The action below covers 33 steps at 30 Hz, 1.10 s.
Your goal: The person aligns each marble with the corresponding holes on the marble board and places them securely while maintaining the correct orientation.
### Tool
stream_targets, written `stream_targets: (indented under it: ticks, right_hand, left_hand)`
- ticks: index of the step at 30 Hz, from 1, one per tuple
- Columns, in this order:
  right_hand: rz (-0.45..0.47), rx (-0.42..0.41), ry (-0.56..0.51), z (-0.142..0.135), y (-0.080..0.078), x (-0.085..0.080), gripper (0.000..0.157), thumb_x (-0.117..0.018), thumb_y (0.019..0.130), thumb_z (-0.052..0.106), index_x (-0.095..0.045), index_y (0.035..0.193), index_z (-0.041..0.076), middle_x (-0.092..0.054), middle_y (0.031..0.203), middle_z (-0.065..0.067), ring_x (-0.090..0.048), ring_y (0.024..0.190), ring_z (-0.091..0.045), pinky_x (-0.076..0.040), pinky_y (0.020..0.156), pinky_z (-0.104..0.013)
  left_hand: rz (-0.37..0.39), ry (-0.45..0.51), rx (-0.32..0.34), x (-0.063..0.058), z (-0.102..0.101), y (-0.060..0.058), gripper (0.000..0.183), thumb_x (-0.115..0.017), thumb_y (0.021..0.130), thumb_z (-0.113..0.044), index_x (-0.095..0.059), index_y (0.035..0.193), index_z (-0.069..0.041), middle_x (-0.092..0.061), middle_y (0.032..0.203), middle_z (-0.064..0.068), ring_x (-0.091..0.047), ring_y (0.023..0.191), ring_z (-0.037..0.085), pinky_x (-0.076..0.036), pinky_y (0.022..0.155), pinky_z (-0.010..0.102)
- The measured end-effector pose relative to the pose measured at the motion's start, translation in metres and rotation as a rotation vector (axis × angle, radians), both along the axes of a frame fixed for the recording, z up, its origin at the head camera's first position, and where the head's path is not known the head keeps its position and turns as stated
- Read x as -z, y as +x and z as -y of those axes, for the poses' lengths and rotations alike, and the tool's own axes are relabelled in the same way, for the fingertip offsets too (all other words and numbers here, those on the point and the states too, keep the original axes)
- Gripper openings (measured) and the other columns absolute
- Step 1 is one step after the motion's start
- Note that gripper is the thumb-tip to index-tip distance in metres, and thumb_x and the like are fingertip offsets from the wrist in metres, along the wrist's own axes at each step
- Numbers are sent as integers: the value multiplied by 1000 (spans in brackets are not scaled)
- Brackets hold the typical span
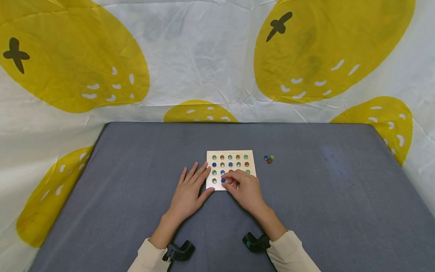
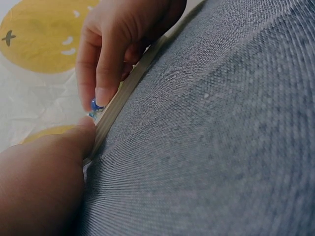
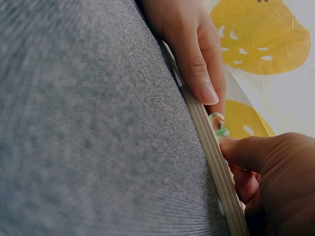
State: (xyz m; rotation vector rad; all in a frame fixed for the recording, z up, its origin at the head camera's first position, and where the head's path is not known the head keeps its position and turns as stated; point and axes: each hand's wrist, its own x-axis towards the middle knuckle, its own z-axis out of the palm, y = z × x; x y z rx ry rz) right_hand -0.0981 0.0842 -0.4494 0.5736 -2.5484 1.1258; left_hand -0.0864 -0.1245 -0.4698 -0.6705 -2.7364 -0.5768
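A pale wooden board (image 1: 218, 186) lies on the table, with rows of glass marbles in blue, green and amber seated on it. My left hand (image 1: 187, 192) lies spread along the board's left side, its thumb at the front left corner. Over the front row, my right hand (image 1: 247, 189) pinches a blue marble (image 1: 222, 180) between thumb and finger, just right of an amber marble (image 1: 214, 181). The left wrist view also shows the blue marble (image 2: 96, 104) at the right fingertips, by the board's edge. The right hand hides part of the board's front right.
Three loose marbles (image 1: 269, 161), blue, green and reddish brown, lie close together right of the board. A grey cloth (image 1: 136, 181) covers the table. Behind it hangs a white curtain (image 1: 204, 56) with large yellow fruit shapes. Each wrist wears a black device (image 1: 180, 251).
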Motion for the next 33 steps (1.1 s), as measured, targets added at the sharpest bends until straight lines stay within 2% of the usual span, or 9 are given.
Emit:
stream_targets:
  ticks: [9,33]
  right_hand:
    - [34,5,11,0,1,-1,17,-83,75,12,-76,91,13,-55,68,12,-47,55,-2,-40,50,-22]
    - [48,9,20,0,2,-1,17,-82,76,13,-76,92,13,-54,67,13,-46,55,-2,-39,49,-22]
  left_hand:
    - [-11,11,5,-1,0,1,61,-58,94,-43,-44,145,-14,-37,151,3,-27,140,30,-16,112,55]
    - [3,10,0,-1,0,1,62,-60,93,-43,-44,145,-14,-36,151,3,-27,140,29,-15,112,55]
